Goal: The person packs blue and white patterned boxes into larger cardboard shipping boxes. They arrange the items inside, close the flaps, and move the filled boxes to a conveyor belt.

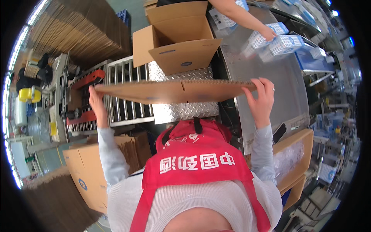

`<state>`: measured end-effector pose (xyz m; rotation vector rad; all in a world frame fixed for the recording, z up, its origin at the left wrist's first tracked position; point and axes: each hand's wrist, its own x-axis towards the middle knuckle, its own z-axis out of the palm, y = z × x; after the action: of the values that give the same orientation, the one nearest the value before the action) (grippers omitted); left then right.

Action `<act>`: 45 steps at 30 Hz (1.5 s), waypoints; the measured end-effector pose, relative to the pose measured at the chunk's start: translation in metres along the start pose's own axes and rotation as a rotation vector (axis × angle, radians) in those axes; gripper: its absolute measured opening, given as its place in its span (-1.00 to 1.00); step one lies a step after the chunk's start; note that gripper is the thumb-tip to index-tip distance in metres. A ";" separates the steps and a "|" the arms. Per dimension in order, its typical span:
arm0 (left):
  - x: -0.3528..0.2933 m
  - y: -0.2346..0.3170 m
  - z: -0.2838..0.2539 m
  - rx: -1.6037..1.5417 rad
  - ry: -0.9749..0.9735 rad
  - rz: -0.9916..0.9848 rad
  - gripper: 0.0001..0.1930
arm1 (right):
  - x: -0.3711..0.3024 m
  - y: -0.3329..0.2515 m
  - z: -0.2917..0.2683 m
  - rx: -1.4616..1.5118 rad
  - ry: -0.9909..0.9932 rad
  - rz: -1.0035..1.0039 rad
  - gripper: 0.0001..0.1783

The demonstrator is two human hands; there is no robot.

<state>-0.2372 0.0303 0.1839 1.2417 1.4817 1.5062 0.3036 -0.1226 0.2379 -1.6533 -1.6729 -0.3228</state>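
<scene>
In the head view, a brown cardboard sheet (150,92) spans crosswise above the tread plate (185,113), its ends reaching past both sides; whether it touches the plate cannot be told. The left hand (98,104), left of the plate, pinches the sheet's left end, fingers nearly together on the card. The right hand (263,96), right of the plate, grips the other end, thumb on the near face and fingers bent over the far edge. A strip of plate shows between the sheet and the red apron (197,150). At the plate's far end stands a carton (183,58), flaps spread, near the sheet's far edge. Rollers (129,110) run off the plate's left edge; along its right side, across a dark gap, lies a steel table (266,71), bare metal beside the right hand.
</scene>
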 end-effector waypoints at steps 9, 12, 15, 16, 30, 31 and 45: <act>-0.031 0.007 -0.091 -0.041 -0.025 -0.379 -0.36 | -0.038 -0.078 0.024 0.545 0.263 0.490 0.08; -0.026 0.079 -0.059 0.583 -0.026 -0.361 -0.13 | -0.050 -0.066 0.037 0.614 0.249 0.504 -0.08; -0.030 0.160 0.011 0.630 -0.136 -0.462 -0.16 | -0.034 -0.028 0.026 0.697 0.146 0.404 -0.11; -0.035 0.174 0.027 0.595 -0.224 -0.431 -0.17 | -0.022 0.001 0.034 0.762 0.107 0.339 -0.05; -0.154 0.046 0.118 0.557 -1.909 -0.265 -0.14 | 0.009 0.021 0.113 0.704 -0.121 0.181 -0.06; -0.166 0.083 0.103 0.416 -1.828 -0.405 -0.13 | -0.012 0.040 0.125 0.785 -0.081 0.244 -0.43; -0.035 -0.017 0.030 0.810 -0.746 0.593 -0.24 | -0.122 0.043 0.212 1.142 -0.321 0.857 -0.51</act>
<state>-0.2003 0.0100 0.1583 2.5388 1.2474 0.5247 0.2613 -0.0711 -0.0013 -1.3131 -0.8316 1.1458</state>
